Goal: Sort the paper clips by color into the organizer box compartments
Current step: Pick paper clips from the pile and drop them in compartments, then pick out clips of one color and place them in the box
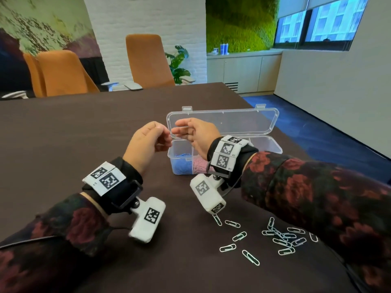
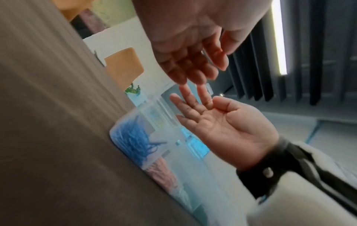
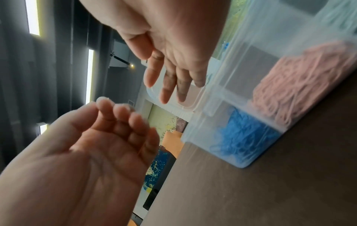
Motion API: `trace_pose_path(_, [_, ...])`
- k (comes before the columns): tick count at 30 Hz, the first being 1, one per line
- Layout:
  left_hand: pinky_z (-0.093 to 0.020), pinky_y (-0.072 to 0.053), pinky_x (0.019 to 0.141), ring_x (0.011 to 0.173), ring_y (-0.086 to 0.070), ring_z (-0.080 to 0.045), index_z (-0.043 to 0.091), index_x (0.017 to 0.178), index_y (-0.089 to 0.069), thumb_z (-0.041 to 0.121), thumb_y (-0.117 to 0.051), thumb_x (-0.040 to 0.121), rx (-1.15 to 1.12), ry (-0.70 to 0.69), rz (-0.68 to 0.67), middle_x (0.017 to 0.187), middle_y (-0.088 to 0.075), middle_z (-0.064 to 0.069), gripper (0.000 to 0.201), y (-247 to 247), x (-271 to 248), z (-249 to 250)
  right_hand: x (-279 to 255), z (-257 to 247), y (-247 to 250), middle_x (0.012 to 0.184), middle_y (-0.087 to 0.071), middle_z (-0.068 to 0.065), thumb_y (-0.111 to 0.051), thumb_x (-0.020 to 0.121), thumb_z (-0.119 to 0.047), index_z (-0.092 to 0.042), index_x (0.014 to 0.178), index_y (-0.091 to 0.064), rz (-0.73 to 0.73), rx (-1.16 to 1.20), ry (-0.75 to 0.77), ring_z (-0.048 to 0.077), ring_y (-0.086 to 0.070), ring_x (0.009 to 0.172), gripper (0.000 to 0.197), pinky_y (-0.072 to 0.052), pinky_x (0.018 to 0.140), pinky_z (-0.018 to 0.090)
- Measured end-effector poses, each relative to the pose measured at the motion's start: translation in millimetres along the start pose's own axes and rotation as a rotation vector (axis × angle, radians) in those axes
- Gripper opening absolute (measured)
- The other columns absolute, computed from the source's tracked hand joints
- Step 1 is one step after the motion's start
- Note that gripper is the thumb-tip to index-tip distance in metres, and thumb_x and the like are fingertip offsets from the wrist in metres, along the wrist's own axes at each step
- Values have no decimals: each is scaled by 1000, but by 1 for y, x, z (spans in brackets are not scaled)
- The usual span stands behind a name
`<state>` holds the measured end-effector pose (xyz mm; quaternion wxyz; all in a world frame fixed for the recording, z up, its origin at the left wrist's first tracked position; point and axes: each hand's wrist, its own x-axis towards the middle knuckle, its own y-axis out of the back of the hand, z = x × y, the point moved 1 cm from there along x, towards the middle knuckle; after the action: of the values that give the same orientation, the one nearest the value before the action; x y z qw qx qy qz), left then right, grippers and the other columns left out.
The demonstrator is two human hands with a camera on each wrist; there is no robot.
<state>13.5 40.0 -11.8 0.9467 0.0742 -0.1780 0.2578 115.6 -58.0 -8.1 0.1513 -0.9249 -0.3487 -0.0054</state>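
White paper clips (image 1: 275, 237) lie loose on the dark surface (image 1: 74, 127), well behind and to the right of both hands, near the person's body. Clear organizer box (image 1: 224, 142), lid open, sits just beyond and below the fingers; blue clips (image 3: 243, 137) fill the compartment nearest the left hand (image 1: 148, 142), pink clips (image 3: 301, 85) the next one. L and right hand (image 1: 198, 134) are raised over the box's left end, palms facing, fingertips nearly meeting. Fingers relaxed and spread on both, nothing held.
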Motion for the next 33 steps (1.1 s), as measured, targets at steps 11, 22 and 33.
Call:
trace_pose_path(11, [-14, -39, 85, 93, -48, -2, 23, 128, -43, 40, -74, 77, 1074, -111, -1071, 112, -42, 9, 62, -52, -66, 5, -78, -59, 91, 92, -64, 9, -34, 94, 2, -12, 98, -58, -262, -430, -117, 20, -62, 84, 28, -51, 77, 29])
trace_pose_path(22, [-21, -34, 64, 85, -45, -14, 20, 101, -41, 30, -74, 78, 1224, 66, -1109, 85, -41, 11, 42, -117, -83, 2, -159, -54, 224, 92, -52, 4, -57, 87, -15, -16, 97, -49, -63, -1563, -572, 24, -58, 63, 13, -49, 50, 28])
trace_pose_path(33, [-6, -38, 56, 59, -49, 4, 23, 96, -51, 13, -68, 84, 878, 34, -1020, 78, -52, 11, 23, -144, -81, 20, -134, -46, 166, 70, -45, 5, -43, 92, -2, -12, 79, -53, -178, -1055, -510, 15, -49, 53, 19, -46, 41, 20])
